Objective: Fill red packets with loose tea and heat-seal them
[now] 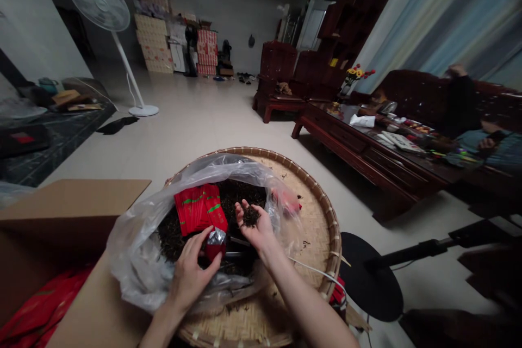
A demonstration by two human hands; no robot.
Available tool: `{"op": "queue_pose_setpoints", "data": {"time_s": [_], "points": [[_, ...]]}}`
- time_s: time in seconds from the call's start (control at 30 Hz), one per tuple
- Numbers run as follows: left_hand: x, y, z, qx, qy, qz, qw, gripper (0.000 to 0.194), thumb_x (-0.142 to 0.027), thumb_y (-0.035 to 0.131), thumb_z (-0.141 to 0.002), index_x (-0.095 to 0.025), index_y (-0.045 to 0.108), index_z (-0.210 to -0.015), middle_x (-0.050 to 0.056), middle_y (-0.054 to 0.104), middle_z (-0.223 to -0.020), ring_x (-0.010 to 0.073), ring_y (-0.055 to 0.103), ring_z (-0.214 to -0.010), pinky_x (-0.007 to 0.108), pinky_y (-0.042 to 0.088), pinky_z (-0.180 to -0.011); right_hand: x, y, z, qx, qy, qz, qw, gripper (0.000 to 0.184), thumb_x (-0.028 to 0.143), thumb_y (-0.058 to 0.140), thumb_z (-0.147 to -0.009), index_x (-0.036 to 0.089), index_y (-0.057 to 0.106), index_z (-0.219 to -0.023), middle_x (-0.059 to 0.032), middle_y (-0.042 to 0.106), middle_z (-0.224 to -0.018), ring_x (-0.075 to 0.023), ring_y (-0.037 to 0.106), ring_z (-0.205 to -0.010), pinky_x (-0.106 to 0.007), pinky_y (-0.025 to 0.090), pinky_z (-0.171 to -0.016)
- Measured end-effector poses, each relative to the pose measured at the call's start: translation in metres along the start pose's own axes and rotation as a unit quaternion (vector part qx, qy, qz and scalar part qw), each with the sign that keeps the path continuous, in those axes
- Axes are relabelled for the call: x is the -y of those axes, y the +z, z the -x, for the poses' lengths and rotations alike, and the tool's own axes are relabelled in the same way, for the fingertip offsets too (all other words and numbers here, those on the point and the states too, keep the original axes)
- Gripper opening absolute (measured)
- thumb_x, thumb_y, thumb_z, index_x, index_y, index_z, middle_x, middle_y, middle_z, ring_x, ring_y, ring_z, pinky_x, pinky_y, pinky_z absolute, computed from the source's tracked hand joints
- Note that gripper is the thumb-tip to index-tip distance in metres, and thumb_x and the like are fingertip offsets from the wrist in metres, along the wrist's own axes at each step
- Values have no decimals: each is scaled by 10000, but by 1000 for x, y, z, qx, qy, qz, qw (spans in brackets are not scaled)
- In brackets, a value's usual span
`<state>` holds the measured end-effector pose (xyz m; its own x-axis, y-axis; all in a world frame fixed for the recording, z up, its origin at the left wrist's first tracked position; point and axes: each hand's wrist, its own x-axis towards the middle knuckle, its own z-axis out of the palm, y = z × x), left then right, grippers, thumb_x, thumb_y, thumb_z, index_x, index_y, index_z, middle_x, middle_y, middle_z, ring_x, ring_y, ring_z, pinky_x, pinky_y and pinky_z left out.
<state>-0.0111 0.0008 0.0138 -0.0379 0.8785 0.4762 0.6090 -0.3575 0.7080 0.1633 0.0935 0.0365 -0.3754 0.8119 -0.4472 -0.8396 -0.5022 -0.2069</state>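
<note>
My left hand (191, 269) pinches a small red packet (215, 244) with a silvery open mouth, held over the dark loose tea leaves (171, 236). My right hand (252, 225) is cupped palm up, with a small heap of those leaves in it, just right of the packet. Both hands work inside a clear plastic bag (138, 261) that holds the leaves. A stack of red packets (199, 207) lies on the leaves behind the hands. The bag rests on a round woven bamboo tray (322, 212).
An open cardboard box (69, 212) with red material inside stands at the left. A round black base with a pole (371, 277) lies right of the tray. A dark wooden low table (367, 147) with clutter and a person on a sofa (465, 103) are at right. A white standing fan (106, 16) is far left.
</note>
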Motion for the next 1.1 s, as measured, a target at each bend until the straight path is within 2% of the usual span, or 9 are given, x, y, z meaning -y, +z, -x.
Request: {"op": "queue_pose_setpoints", "data": {"time_s": [0.17, 0.3, 0.5, 0.73, 0.87, 1.0, 1.1], "points": [[1, 1, -1, 3, 21, -26, 999, 410, -323, 557, -829, -190, 515, -1214, 97, 592, -1113, 221, 585, -987, 314, 552, -754, -8, 5, 10, 0, -18, 35, 999, 140, 204, 490, -784, 164, 617, -824, -65, 679, -819, -161, 640, -797, -287, 537, -661], [1, 3, -2, 8, 44, -53, 998, 384, -311, 560, -834, -197, 519, -1198, 89, 592, -1105, 229, 568, -1014, 367, 512, -870, -13, 21, 26, 29, -46, 74, 996, 114, 219, 517, -784, 177, 614, -828, -61, 692, -837, -178, 647, -813, -329, 535, -711], [0, 6, -1, 23, 41, -55, 997, 369, -262, 561, -821, -198, 525, -1182, 84, 592, -1093, 227, 562, -1002, 372, 499, -873, -28, 43, 44, 25, -103, 114, 988, 147, 254, 527, -796, 166, 628, -854, -57, 706, -821, -162, 664, -767, -282, 514, -722], [0, 8, -1, 21, 35, -51, 998, 383, -233, 573, -796, -196, 524, -1174, 81, 592, -1079, 229, 566, -991, 370, 513, -854, -46, 43, 47, 27, -196, 191, 962, 232, 397, 595, -754, 189, 656, -835, -26, 698, -831, -162, 643, -815, -275, 478, -766], [2, 11, 0, 26, 18, -41, 999, 412, -226, 570, -787, -188, 517, -1194, 90, 586, -1087, 224, 563, -980, 323, 538, -764, -51, 43, 48, 40, -226, 221, 948, 261, 441, 583, -756, 203, 661, -830, -4, 684, -827, -158, 616, -816, -280, 459, -785], [3, 12, 2, 21, 7, -36, 999, 419, -229, 581, -772, -184, 520, -1185, 88, 587, -1085, 218, 568, -963, 295, 547, -714, -55, 41, 47, 46, -279, 294, 913, 302, 467, 548, -784, 197, 676, -829, -1, 678, -842, -157, 589, -829, -283, 438, -820], [3, 12, 2, 16, 4, -39, 999, 430, -230, 583, -769, -186, 512, -1191, 78, 590, -1082, 212, 572, -954, 281, 548, -688, -57, 36, 47, 51, -287, 341, 894, 382, 518, 488, -828, 197, 692, -871, -11, 686, -880, -168, 589, -878, -295, 430, -852]]}}
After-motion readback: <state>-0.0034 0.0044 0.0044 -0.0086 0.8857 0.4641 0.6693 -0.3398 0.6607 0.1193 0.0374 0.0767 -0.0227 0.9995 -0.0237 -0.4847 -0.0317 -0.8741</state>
